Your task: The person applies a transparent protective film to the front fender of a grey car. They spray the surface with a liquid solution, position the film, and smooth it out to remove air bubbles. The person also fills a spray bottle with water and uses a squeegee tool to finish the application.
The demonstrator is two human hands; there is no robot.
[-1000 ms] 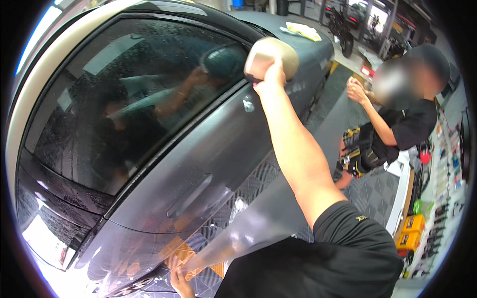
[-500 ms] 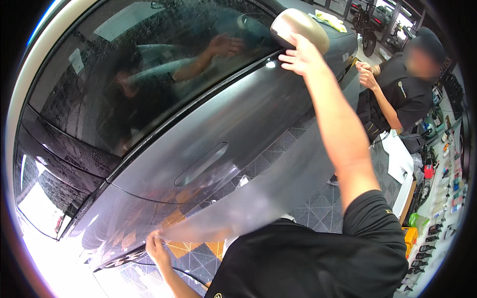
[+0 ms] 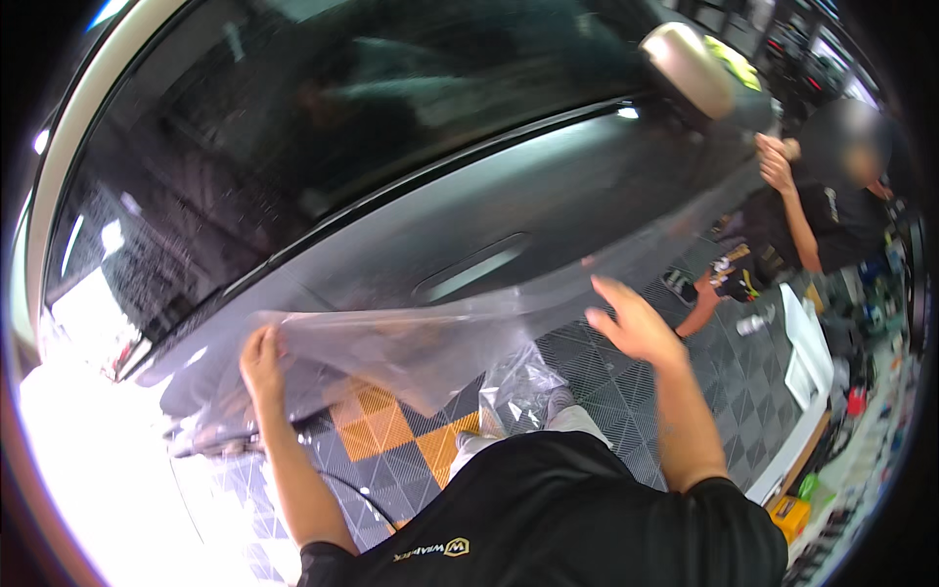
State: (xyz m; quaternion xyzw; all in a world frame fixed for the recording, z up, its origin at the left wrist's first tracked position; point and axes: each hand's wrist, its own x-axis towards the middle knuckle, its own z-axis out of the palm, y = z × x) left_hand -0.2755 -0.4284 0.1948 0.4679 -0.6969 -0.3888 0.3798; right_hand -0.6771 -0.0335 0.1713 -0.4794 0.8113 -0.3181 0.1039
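Observation:
A long sheet of clear film (image 3: 460, 342) stretches along the side of a dark grey car door (image 3: 411, 235), below the tinted window (image 3: 323, 108). My left hand (image 3: 262, 354) pinches the film's near left corner. My right hand (image 3: 626, 323) is by the film's lower edge, below the recessed door handle (image 3: 469, 266), fingers apart and holding nothing. At the right, a co-worker in black (image 3: 822, 235) grips the film's far end with raised hands (image 3: 778, 161), near the gold side mirror (image 3: 685, 68). Whether the film touches the door is unclear.
Beyond the mirror lies a yellow cloth (image 3: 734, 64). Below me are grey and orange floor tiles (image 3: 372, 430) with crumpled clear plastic (image 3: 518, 382) and a black hose (image 3: 362, 499). At the right are a white panel (image 3: 807, 352), a yellow case (image 3: 787, 519) and shelves of small items.
My right hand has left the mirror and moved down to the film. My left hand has risen with the film's corner. The co-worker's end appears higher and nearer the mirror.

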